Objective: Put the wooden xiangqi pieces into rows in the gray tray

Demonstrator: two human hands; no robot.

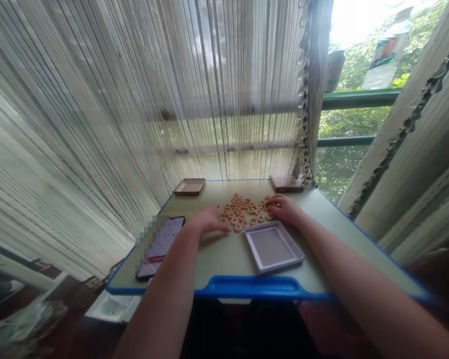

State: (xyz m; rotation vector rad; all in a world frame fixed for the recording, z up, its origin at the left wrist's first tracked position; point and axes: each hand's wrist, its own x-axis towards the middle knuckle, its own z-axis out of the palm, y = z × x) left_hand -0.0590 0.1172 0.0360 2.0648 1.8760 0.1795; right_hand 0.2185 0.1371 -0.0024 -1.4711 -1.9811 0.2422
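Round game pieces [241, 218] lie scattered on the desk [220, 259] at the frame's centre, between two hands. The left hand [211, 219], at their left edge, is spread; whether the right hand [280, 206], curled at their right edge, pinches one, one cannot tell.

Bare left arm [174, 284] and right arm [344, 264] extend forward. Left hand [208, 219] is spread; right hand [284, 207] has bent fingers.

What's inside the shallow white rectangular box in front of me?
Inside the box, only its greyish floor shows. Round tan pieces lie outside, beyond it. The box hides what's underneath.
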